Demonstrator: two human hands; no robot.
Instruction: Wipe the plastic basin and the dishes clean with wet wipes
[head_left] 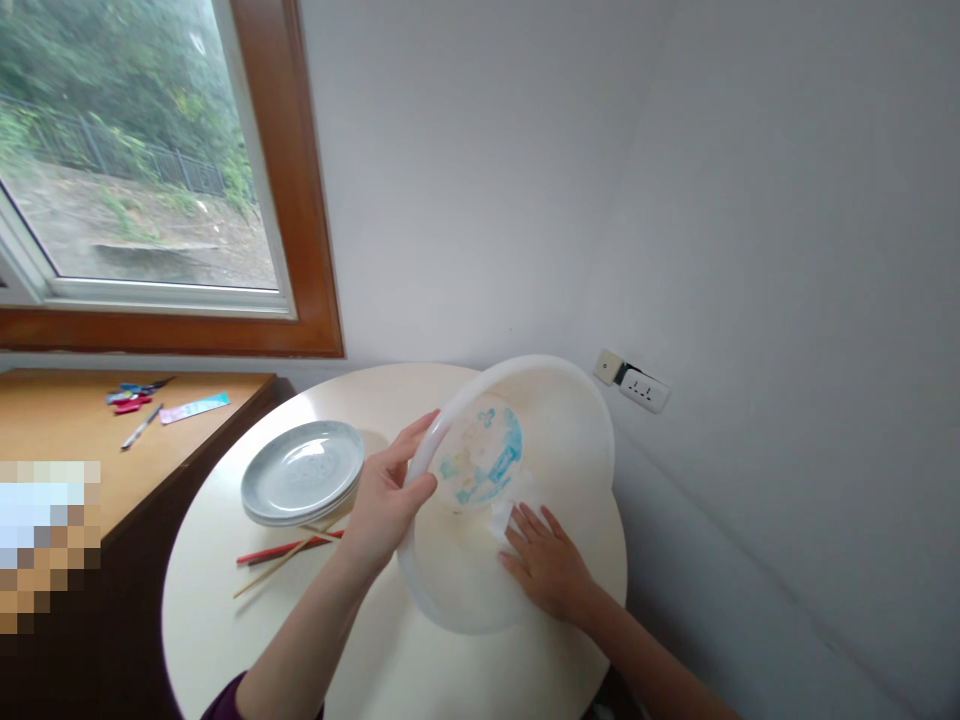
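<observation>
A white, translucent plastic basin [574, 440] is tilted over the round table, its inside facing me. Blue and yellowish print marks its round bottom. My left hand [386, 500] grips the basin's rim at the left, with the thumb inside and the fingers outside. Inside the basin, my right hand [547, 565] presses a small white tissue [502, 522] against the lower wall, its fingers stretched over it. Part of the tissue is hidden under those fingers.
Stacked grey plates [304, 470] sit on the round white table [202, 600], beside red and wooden chopsticks [274, 568]. Scissors [131, 398], a pen [142, 427] and a colourful strip [195, 408] lie on a wooden desk [60, 410]. A power socket [645, 390] is on the wall.
</observation>
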